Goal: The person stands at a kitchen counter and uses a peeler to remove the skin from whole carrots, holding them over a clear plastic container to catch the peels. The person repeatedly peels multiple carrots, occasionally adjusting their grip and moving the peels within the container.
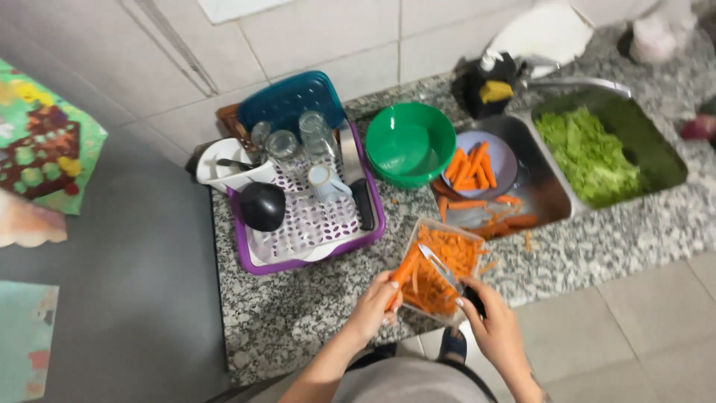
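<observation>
Hands over clear tray (pixel 440 272): left hand (pixel 373 306) pinching carrot (pixel 403 275), right hand (pixel 488 321) gripping peeler (pixel 441 267), so shavings drop w/in tray.

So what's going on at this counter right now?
A person is peeling a carrot held in the left hand, with a peeler in the right hand, over a clear container of orange shavings on the granite counter. More carrots lie on a plate in the sink, leafy greens fill the next basin, and a green bowl stands beside a dish rack.
</observation>
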